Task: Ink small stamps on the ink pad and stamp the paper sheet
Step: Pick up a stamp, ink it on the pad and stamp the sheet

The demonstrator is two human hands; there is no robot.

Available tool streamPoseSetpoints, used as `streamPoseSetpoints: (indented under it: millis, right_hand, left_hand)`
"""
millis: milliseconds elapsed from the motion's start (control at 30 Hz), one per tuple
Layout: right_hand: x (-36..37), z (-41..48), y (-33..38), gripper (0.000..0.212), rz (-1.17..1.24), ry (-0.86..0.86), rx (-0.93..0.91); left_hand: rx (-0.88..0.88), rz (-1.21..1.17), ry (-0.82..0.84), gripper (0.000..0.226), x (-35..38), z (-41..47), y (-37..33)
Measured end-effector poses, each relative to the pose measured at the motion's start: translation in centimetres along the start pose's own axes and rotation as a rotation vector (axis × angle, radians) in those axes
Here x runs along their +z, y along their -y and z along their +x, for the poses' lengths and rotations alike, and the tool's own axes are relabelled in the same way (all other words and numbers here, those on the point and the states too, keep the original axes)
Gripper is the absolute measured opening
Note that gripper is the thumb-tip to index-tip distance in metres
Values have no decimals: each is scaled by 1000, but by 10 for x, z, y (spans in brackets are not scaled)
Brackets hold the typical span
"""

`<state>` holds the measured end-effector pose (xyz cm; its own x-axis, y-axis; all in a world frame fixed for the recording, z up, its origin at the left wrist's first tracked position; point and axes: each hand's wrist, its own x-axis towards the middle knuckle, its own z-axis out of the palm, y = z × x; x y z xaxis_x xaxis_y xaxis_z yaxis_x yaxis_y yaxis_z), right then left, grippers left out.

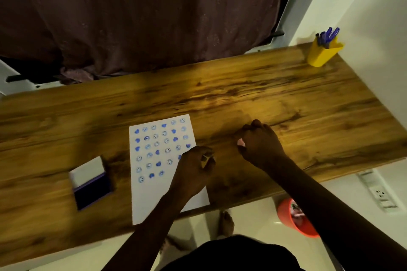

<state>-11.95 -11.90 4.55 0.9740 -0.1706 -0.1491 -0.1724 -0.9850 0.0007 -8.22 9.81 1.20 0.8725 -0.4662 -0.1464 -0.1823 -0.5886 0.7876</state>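
A white paper sheet (154, 193) lies near the table's front edge, its upper part covered in several rows of blue smiley and heart prints. The ink pad (91, 191) sits open to the sheet's left, dark blue pad towards me and white lid behind. My left hand (193, 169) hovers over the sheet's right edge, fingers pinched on a small stamp (205, 157) that is mostly hidden. My right hand (262, 145) rests on bare wood right of the sheet, curled shut, with a small pink stamp (241, 143) poking out at the thumb side.
The wooden table (286, 99) runs left to right, with a dark curtain behind it. A yellow pen holder (321, 54) with blue pens stands at the far right corner. An orange bucket (295, 218) and my bare feet are on the floor below the front edge.
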Motion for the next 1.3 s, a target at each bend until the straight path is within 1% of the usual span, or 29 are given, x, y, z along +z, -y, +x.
streamPoseSetpoints:
  millis: [67, 133, 200, 267, 333, 400, 467, 533, 600, 700, 767, 833, 933, 1033, 1133, 1200, 1267, 1300]
  right_hand:
    - [6, 4, -5, 27, -44, 16, -28]
    - [9, 8, -8, 23, -58, 21, -47]
    - [11, 11, -11, 19, -45, 31, -63]
    - [11, 15, -14, 21, -39, 42, -83]
    - [9, 17, -14, 23, 31, 13, -89]
    - [3, 18, -12, 25, 212, -17, -65]
    - [-8, 18, -7, 30, 557, 24, 0]
    - [-20, 17, 4, 27, 860, 47, 32]
    - [-29, 17, 19, 23, 995, 71, 47]
    - [-38, 18, 40, 23, 1128, 149, 67]
    - [-43, 19, 55, 26, 1177, 217, 104]
    - [-46, 20, 69, 34, 1207, 286, 146]
    - [-46, 21, 92, 39, 1215, 363, 139]
    - [-45, 23, 111, 35, 1267, 414, 85]
    - [-43, 25, 130, 23, 1333, 434, 22]
    - [-42, 27, 143, 16, 1312, 423, -57]
    - [-41, 29, 157, 15, 1277, 393, -141]
    - [-41, 30, 164, 16, 1259, 376, -169]
  left_hand:
    - [-10, -8, 1, 36, 6, 0, -3]
    - [-14, -6, -2, 38, 9, 1, -6]
    - [-22, 2, 3, 36, 11, 4, -9]
    - [-30, 13, 4, 30, 13, 7, -10]
    - [-30, 21, -9, 32, 14, 9, -12]
    - [-29, -10, -64, 42, 11, 10, -19]
    - [-5, -74, -116, 43, 7, 13, -22]
    - [21, -138, -131, 39, -1, 15, -21]
    - [16, -262, -142, 43, -13, 13, -20]
    - [5, -419, -175, 49, -31, 7, -17]
    - [27, -474, -198, 51, -42, 0, -13]
    - [46, -475, -240, 52, -52, -6, -6]
    - [40, -455, -284, 43, -66, -17, 7]
    - [37, -449, -313, 41, -79, -29, 19]
    - [-23, -505, -343, 30, -92, -40, 32]
    - [-75, -547, -356, 27, -103, -46, 45]
    - [-122, -595, -379, 19, -116, -54, 58]
    - [-139, -603, -399, 19, -122, -58, 65]
